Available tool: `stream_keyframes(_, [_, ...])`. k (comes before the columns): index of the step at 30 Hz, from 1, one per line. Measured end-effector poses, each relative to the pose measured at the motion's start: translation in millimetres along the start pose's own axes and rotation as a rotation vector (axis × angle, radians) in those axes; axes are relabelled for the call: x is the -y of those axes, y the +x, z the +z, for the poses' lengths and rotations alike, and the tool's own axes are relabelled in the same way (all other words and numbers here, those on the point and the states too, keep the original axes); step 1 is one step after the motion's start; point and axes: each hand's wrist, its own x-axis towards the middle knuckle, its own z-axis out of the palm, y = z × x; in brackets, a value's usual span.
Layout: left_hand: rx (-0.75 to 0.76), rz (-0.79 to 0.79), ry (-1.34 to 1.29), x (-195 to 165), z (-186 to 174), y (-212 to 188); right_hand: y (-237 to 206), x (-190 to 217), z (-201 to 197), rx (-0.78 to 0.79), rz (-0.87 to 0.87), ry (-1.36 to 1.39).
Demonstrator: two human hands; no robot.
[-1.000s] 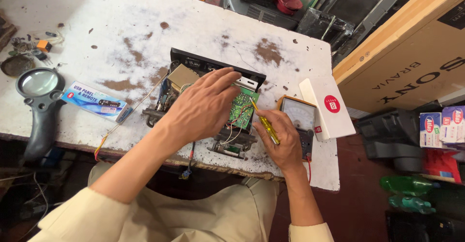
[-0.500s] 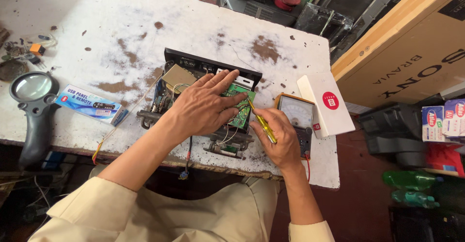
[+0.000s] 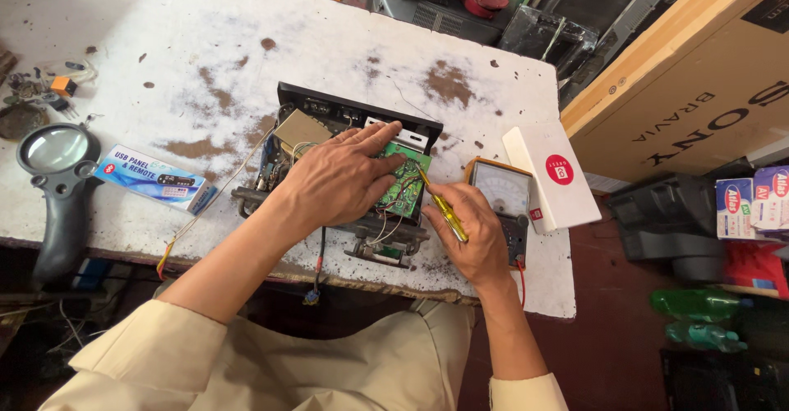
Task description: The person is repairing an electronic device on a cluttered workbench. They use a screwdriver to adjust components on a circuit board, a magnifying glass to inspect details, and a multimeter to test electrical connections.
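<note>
An opened black electronic device point(image 3: 329, 115) lies on the worn white table point(image 3: 164, 41), its green circuit board point(image 3: 406, 191) and wires showing. My left hand point(image 3: 337, 177) rests flat on the device, fingers spread and reaching onto the board. To the right, my right hand point(image 3: 468, 234) grips a yellow screwdriver point(image 3: 442, 205) whose tip points at the board's right edge. Just behind that hand lies an orange-rimmed analogue meter point(image 3: 503, 191).
A black-handled magnifying glass point(image 3: 56, 160) and a small blue box point(image 3: 156, 179) lie at the left. A white box with a red dot point(image 3: 552, 177) sits at the table's right edge. Small parts point(image 3: 41, 90) lie far left; a large cardboard carton point(image 3: 699, 74) stands right.
The view has drifted slightly. My left hand has shifted a little on the device, and the right hand keeps the screwdriver at the board.
</note>
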Motion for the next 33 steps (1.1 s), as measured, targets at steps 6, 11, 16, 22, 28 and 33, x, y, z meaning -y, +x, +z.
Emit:
stream_keyframes(6, [-0.018, -0.011, -0.011, 1.8, 2.6, -0.8, 0.5, 1.2, 0.0, 0.006, 0.031, 0.008])
stream_keyframes(11, [-0.11, 0.038, 0.068, 0.7, 2.1, -2.1, 0.2, 1.3, -0.1, -0.001, 0.025, -0.016])
stream_keyframes(16, [-0.218, 0.079, 0.073, -6.4, -13.1, -6.1, 0.3, 1.2, 0.3, -0.008, 0.004, -0.038])
stream_keyframes(22, [-0.503, -0.017, -0.003, -30.3, -37.1, -58.4, 0.9, -0.3, -2.0, -0.001, 0.013, -0.035])
stream_keyframes(28, [-0.664, -0.266, 0.073, -51.6, -33.5, -134.8, -0.8, -3.5, -2.5, 0.0, 0.001, -0.051])
stream_keyframes(33, [-0.741, -0.519, -0.056, -59.8, -16.8, -187.5, -4.6, -12.8, -4.8, -0.029, -0.03, -0.044])
